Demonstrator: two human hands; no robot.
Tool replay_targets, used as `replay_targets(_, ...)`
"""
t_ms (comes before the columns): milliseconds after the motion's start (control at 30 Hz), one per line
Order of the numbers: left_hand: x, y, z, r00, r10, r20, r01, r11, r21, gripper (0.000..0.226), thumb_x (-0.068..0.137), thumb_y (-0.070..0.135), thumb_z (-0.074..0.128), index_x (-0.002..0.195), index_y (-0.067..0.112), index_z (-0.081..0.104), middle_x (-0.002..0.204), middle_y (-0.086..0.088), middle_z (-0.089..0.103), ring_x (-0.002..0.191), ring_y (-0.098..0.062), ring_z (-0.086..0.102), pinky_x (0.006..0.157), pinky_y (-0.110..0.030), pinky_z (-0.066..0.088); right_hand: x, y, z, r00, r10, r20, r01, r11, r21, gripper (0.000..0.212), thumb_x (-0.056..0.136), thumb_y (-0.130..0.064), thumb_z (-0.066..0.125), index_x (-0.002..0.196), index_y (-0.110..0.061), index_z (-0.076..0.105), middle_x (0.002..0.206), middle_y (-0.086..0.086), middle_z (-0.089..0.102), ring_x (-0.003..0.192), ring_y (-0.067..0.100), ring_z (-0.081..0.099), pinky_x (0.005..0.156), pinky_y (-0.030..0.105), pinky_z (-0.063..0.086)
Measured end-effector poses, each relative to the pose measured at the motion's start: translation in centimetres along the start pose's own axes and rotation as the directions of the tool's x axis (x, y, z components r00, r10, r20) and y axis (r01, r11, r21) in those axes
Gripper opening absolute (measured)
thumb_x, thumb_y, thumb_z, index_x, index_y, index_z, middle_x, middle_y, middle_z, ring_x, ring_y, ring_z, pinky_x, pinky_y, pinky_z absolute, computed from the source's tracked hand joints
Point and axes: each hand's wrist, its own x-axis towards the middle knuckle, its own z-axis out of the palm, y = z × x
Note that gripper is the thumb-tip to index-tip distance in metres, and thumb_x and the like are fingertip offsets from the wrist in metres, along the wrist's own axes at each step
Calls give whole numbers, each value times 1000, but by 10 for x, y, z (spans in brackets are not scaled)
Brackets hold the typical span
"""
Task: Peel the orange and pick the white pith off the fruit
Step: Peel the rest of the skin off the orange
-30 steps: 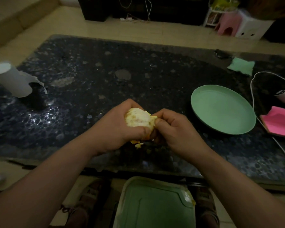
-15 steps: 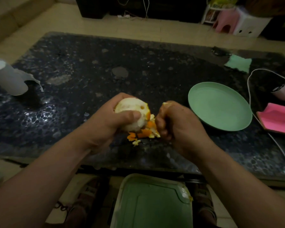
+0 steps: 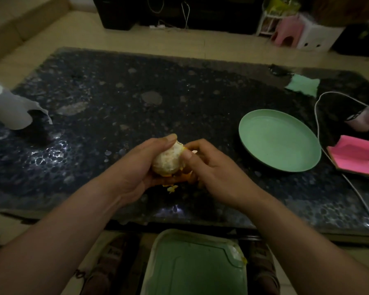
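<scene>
Head view: left hand (image 3: 136,167) cups the orange (image 3: 168,160); right hand (image 3: 213,173) pinches peel (image 3: 183,180) beside it; hard squeezing may burst segments.

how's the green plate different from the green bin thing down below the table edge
The green plate is round; the green bin is rectangular with rounded corners. The plate lies on the dark table, at its right side; the bin sits lower, below the table's near edge. The plate is green all over; the bin has a pale rim with a yellow scrap at its right corner. Both are green.
</scene>
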Motion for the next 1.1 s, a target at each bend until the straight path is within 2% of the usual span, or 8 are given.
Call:
replay_targets(200, 4, -8, 7, 989, 144, -42, -135, 976, 169, 59, 77, 56, 80, 115, 11, 70, 97, -8, 77, 86, -23, 72, 65, -34, 56, -5, -1, 6, 983, -146, -112, 136, 986, -97, 22, 110, -43, 44, 106, -28, 59, 87, -10, 68, 79, 6, 67, 65, 26, 53)
replay_targets(433, 2, -10, 9, 951, 289, -114, -225, 893, 389, 35, 88, 46, 81, 108, 21, 70, 97, -2, 77, 82, -14, 75, 66, -26, 59, -2, 1, 11, 957, -239, -167, 184, 939, -290, 8, 107, -28, 49, 102, -24, 54, 75, -8, 62, 66, 8, 60, 52, 26, 41)
replay_targets(600, 2, -8, 7, 964, 226, -142, -178, 940, 292, 52, 75, 55, 77, 110, 16, 73, 103, -9, 78, 87, -20, 73, 73, -38, 59, -5, -4, 13, 966, -129, -224, 120, 991, -53, 13, 109, -24, 53, 104, -22, 64, 80, -6, 69, 68, -1, 66, 55, 12, 46)
replay_targets(767, -2, -3, 10, 990, 110, -84, -107, 993, 46, 34, 96, 42, 68, 110, 11, 72, 94, -9, 77, 76, -18, 73, 58, -29, 57, 0, -5, 11, 974, -6, -228, 61, 970, 235, 21, 111, -17, 50, 105, -15, 70, 72, -3, 69, 60, 5, 63, 55, 17, 48)
replay_targets(933, -10, 1, 10, 987, -142, 76, 158, 934, -319, 55, 97, 56, 57, 96, 7, 82, 89, -15, 72, 66, -21, 64, 50, -27, 57, 10, -1, 15, 984, 160, -84, -36, 632, 774, 23, 109, -10, 47, 106, -8, 69, 69, 1, 60, 58, 12, 51, 52, 22, 45)
replay_targets(1000, -8, 0, 8, 983, -168, 79, 185, 922, -341, 57, 97, 60, 56, 88, 10, 84, 88, -16, 73, 66, -22, 64, 50, -26, 57, 15, 9, 12, 974, 194, -115, -79, 772, 631, 26, 111, -16, 47, 109, -17, 73, 77, 0, 67, 66, 13, 58, 58, 25, 48)
replay_targets(1067, -6, -1, 7, 982, -183, 53, 191, 926, -326, 56, 95, 61, 59, 97, 10, 82, 93, -17, 74, 66, -23, 65, 52, -27, 57, 15, 17, 9, 966, 110, -232, -88, 991, 105, 29, 112, -27, 47, 124, -32, 73, 103, -9, 72, 89, 8, 67, 76, 23, 53)
replay_targets(1100, -5, -2, 7, 980, -193, 42, 196, 928, -316, 56, 95, 61, 60, 105, 10, 79, 96, -18, 74, 65, -24, 66, 52, -27, 56, 14, 18, 8, 970, 20, -241, -55, 989, -139, 31, 112, -33, 47, 135, -37, 68, 117, -13, 68, 104, 4, 64, 88, 17, 49)
